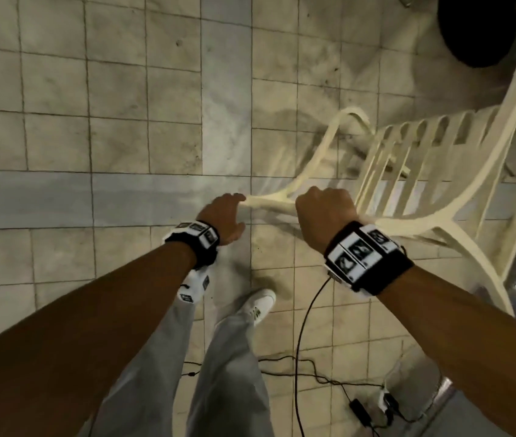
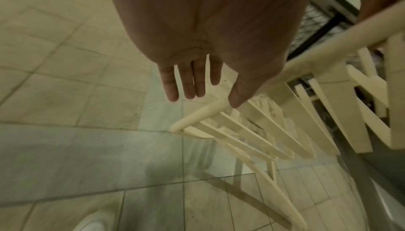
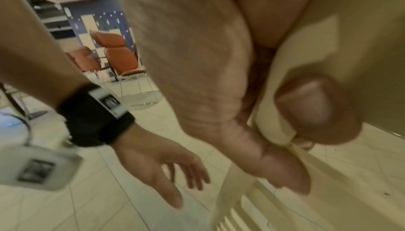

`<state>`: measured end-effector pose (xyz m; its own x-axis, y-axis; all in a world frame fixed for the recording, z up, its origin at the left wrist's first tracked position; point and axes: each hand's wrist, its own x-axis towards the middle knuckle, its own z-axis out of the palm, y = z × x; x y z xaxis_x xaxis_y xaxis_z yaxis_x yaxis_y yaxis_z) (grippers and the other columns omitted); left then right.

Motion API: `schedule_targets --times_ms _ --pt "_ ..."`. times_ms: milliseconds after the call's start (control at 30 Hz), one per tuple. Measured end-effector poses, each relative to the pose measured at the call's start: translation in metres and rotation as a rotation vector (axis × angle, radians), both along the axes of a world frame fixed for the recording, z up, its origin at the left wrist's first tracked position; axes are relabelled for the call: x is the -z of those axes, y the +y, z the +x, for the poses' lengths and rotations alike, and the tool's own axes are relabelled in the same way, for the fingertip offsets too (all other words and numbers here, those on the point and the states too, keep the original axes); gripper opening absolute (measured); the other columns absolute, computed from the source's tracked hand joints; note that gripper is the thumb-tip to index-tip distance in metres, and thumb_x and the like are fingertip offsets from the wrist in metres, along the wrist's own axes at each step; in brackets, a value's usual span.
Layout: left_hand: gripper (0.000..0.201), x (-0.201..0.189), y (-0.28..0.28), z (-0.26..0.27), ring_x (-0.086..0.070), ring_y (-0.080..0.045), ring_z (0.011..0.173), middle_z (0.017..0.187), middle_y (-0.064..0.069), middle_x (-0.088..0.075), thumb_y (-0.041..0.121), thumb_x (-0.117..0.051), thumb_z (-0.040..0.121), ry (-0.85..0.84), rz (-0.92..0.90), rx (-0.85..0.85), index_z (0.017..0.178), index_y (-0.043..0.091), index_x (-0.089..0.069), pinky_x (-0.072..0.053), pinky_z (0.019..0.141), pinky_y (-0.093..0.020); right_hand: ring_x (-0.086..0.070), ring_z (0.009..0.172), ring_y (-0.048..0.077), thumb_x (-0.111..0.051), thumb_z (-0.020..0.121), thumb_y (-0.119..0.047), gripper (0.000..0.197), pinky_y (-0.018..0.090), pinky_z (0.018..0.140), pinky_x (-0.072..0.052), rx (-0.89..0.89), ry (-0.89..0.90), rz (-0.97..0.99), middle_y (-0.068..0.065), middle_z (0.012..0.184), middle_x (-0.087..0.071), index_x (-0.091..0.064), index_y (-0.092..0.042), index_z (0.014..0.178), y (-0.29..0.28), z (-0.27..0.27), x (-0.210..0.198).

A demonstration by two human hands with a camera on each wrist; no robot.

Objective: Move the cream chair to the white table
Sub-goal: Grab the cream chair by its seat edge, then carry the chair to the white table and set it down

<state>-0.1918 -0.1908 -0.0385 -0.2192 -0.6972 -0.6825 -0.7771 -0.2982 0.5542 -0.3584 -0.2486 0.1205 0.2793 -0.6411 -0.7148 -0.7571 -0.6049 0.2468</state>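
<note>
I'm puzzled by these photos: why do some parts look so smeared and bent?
Head view: dim light, floor tiles bowed by the wide lens. Left wrist view: cream chair fairly sharp. Right wrist view: right hand looms huge, motion-blurred.

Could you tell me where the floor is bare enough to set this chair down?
Bare tiles lie left of the cream chair and ahead of the left hand. It is crowded behind the right hand: cables near the white shoe.
</note>
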Motion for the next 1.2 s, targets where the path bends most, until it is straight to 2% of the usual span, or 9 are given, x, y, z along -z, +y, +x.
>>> schedule_targets --times_ms 67,167,333,433,600,733,866,1033,1199 --pt "0.067 -0.004 -0.02 -0.024 -0.055 -0.032 0.118 0.133 -0.009 -0.053 0.042 -0.067 0.076 -0.005 -0.098 0.076 0.137 0.023 -0.045 -0.046 0.1 -0.045 -0.061 0.071 0.023 -0.054 0.088 -0.013 0.012 0.033 0.06 -0.037 -0.012 -0.019 -0.028 0.005 0.09 -0.06 -0.063 -0.014 0.096 0.002 -0.011 -0.023" --pt "0.053 0.003 -0.05 -0.046 -0.056 -0.032 0.104 0.115 -0.008 -0.058 0.053 -0.067 0.071 -0.009 -0.215 0.152 0.115 0.026 -0.055 -0.05 0.088 -0.043 -0.059 0.068 0.024 -0.055 0.086 -0.01 0.009 0.034 0.059 -0.034 0.016 -0.037 -0.062 0.005 0.086 -0.057 -0.062 -0.013 0.091 0.004 -0.024 -0.041" --pt "0.036 0.006 -0.074 -0.055 -0.056 -0.03 0.071 0.087 -0.013 -0.066 0.039 -0.067 0.078 0.135 -0.212 0.204 0.099 0.018 -0.047 -0.041 0.06 -0.033 -0.065 0.077 0.029 -0.057 0.084 -0.009 0.01 0.035 0.06 -0.033 0.071 -0.107 -0.115 0.007 0.093 -0.062 -0.063 -0.012 0.092 0.007 -0.036 -0.051" --pt "0.028 -0.01 -0.074 -0.048 -0.054 -0.031 0.072 0.085 -0.009 -0.06 0.033 -0.063 0.08 0.192 -0.276 0.187 0.099 0.021 -0.046 -0.048 0.066 -0.041 -0.061 0.07 0.028 -0.059 0.082 -0.008 0.007 0.035 0.058 -0.033 0.065 -0.138 -0.16 0.006 0.087 -0.059 -0.062 -0.012 0.087 0.005 -0.039 -0.067" --pt "0.022 -0.082 -0.088 -0.022 -0.049 -0.025 0.073 0.086 -0.006 -0.055 0.029 -0.061 0.084 0.24 -0.479 0.169 0.102 0.023 -0.051 -0.041 0.069 -0.034 -0.035 0.05 0.023 -0.062 0.072 -0.003 0.019 0.034 0.052 -0.029 0.066 -0.198 -0.272 0.004 0.073 -0.049 -0.048 -0.015 0.071 0.006 -0.048 -0.138" --pt "0.024 -0.159 -0.093 -0.005 -0.046 -0.019 0.077 0.088 0.001 -0.054 0.022 -0.062 0.085 0.248 -0.677 0.203 0.108 0.018 -0.058 -0.035 0.076 -0.032 -0.04 0.048 0.024 -0.061 0.072 -0.006 0.014 0.032 0.049 -0.031 0.117 -0.267 -0.32 0.002 0.082 -0.056 -0.063 -0.011 0.085 0.019 -0.071 -0.2" --pt "0.026 -0.22 -0.085 -0.01 -0.056 -0.023 0.082 0.094 0.0 -0.067 0.022 -0.06 0.086 0.204 -0.825 0.321 0.111 0.016 -0.06 -0.039 0.085 -0.037 -0.041 0.047 0.024 -0.061 0.077 -0.013 0.019 0.03 0.047 -0.029 0.17 -0.36 -0.376 -0.002 0.085 -0.055 -0.065 -0.015 0.096 0.05 -0.111 -0.232" --pt "0.024 -0.268 -0.071 -0.05 -0.062 -0.022 0.079 0.088 0.004 -0.07 0.027 -0.056 0.084 0.108 -0.951 0.471 0.106 0.02 -0.062 -0.038 0.082 -0.04 -0.055 0.058 0.028 -0.06 0.079 -0.018 0.027 0.033 0.044 -0.044 0.286 -0.535 -0.466 -0.002 0.093 -0.057 -0.064 -0.017 0.106 0.096 -0.175 -0.215" --pt "0.024 -0.285 -0.06 -0.098 -0.066 -0.023 0.08 0.087 0.004 -0.071 0.03 -0.049 0.083 0.025 -0.973 0.621 0.104 0.025 -0.061 -0.037 0.08 -0.041 -0.062 0.072 0.027 -0.061 0.078 -0.019 0.036 0.031 0.05 -0.044 0.456 -0.632 -0.472 -0.003 0.098 -0.061 -0.061 -0.021 0.114 0.139 -0.221 -0.164"
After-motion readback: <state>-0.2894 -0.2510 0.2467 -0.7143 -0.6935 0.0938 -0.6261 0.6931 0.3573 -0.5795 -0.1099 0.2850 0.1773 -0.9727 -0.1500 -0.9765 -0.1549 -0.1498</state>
